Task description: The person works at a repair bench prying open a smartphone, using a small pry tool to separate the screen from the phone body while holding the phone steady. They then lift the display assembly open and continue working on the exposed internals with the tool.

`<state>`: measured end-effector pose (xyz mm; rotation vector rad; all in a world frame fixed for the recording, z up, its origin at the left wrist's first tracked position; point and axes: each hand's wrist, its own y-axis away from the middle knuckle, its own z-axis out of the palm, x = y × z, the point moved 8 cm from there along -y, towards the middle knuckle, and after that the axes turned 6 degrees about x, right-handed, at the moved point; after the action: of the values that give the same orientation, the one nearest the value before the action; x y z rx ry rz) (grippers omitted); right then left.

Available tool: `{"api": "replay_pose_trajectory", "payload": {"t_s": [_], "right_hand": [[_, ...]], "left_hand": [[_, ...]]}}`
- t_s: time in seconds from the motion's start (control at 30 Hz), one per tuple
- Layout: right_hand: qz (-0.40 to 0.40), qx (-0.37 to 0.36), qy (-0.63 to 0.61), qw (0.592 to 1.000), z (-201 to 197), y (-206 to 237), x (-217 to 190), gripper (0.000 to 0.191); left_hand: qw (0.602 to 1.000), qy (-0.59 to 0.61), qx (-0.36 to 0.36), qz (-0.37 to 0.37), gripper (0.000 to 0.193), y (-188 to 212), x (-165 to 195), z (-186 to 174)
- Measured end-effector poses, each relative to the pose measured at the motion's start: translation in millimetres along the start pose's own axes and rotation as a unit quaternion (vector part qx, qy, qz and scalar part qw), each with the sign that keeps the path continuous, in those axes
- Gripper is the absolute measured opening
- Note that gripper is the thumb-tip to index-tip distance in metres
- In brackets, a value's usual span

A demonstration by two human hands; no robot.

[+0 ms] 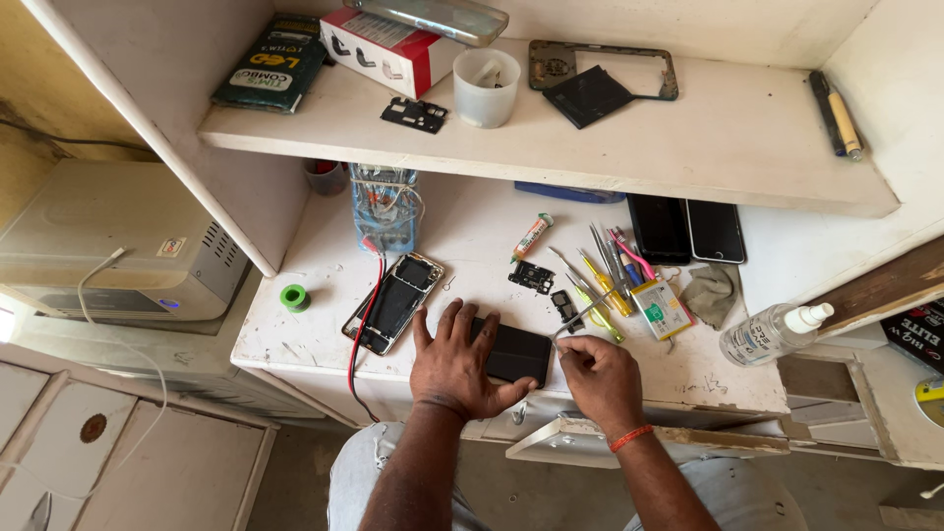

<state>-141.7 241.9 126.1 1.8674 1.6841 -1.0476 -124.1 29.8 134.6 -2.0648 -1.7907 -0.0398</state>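
Looking down at the hands first: the left hand [455, 362] lies flat and open, fingers spread, palm pressing the left end of a black phone [513, 353] that sits face down near the front edge of the surface [295, 339], lower middle of the frame. The right hand [600, 382] is curled closed around a thin metal tool [582, 317], tip angled in at the phone's upper right corner.

My read on the phone: a thin, stiff slab, light, with a smooth back that looks slippery, and probably fragile if it gets bent or pried hard. I'd hold it by the long edges or just pin it flat like the left hand does, not by the corners.

Moving outward, there's a lot crowding it. Just beside the right hand sits a small black part [565, 308], then a fan of screwdrivers and tweezers [605, 270] and a flat battery pack with a yellow label [661, 308]. A small circuit board [532, 276] lies just above the phone. Left of the left hand is an opened phone [393, 301] with its insides showing, and a red wire [365, 324] running across it and over the front edge. A green tape roll [294, 297] sits farther left. Right side has a clear spray bottle [772, 334] on its side and a grey cloth [708, 292]. Two dark phones [686, 230] lie under the shelf [688, 147].
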Motion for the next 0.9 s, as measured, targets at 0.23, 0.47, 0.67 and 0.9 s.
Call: {"api": "replay_pose_trajectory", "payload": {"t_s": [0.23,0.47,0.67,0.9], "right_hand": [[-0.016,0.018,0.016,1.0,1,10,-8,0.019],[0.015,0.015,-0.011,1.0,1,10,-2,0.018],[-0.01,0.035,-0.028,0.999,2,15,-5,0.02],[-0.022,0.013,-0.041,0.999,15,19,-15,0.021]], "left_hand": [[0.999,0.009,0.049,-0.001,0.111,6,-3,-6],[0.997,0.017,0.069,0.021,0.116,12,-2,-11],[0.997,-0.008,0.065,0.041,0.119,16,0,-11],[0.997,0.002,0.072,0.035,0.111,21,-3,-12]]}}
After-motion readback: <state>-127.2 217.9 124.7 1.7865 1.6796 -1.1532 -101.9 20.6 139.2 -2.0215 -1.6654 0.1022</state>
